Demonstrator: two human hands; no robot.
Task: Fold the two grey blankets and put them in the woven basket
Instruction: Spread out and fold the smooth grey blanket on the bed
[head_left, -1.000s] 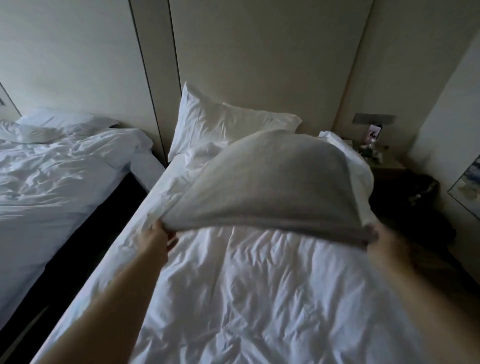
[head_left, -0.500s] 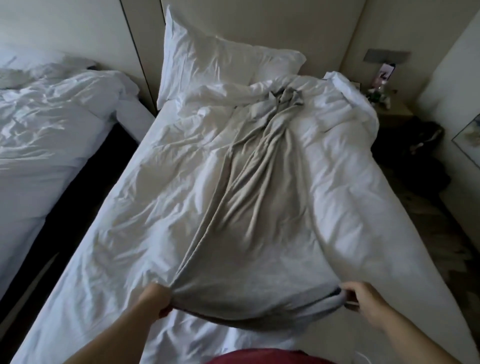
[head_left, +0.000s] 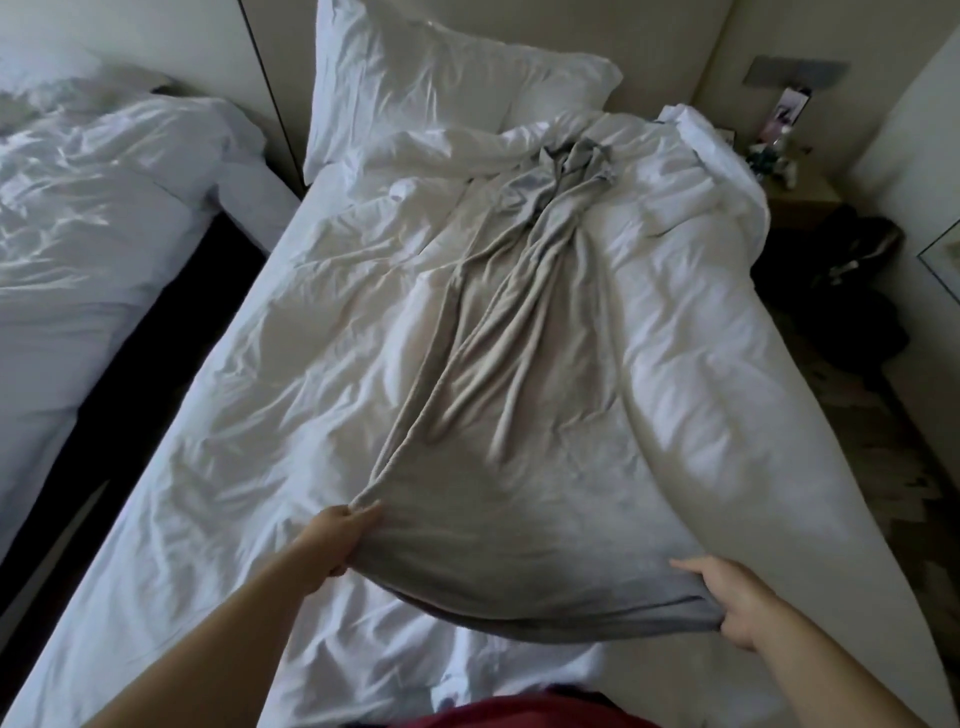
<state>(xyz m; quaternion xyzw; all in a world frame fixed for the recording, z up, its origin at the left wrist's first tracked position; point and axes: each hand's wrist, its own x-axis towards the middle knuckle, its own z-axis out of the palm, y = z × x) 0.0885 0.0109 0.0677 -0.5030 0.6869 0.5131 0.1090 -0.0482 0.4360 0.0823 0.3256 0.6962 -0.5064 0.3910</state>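
1. Your left hand (head_left: 337, 540) gripped the near left corner of the grey blanket (head_left: 519, 441), with the fingers curled round the cloth.
2. Your right hand (head_left: 737, 597) pinched the near right corner of it.
3. The blanket lay along the white duvet (head_left: 260, 415), wide at your hands and bunched in narrow folds near the pillow (head_left: 441, 88).
4. A second bed (head_left: 78, 208) stood to the left.

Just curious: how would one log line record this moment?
blanket: bunched on bed | left hand: grips corner | right hand: grips corner
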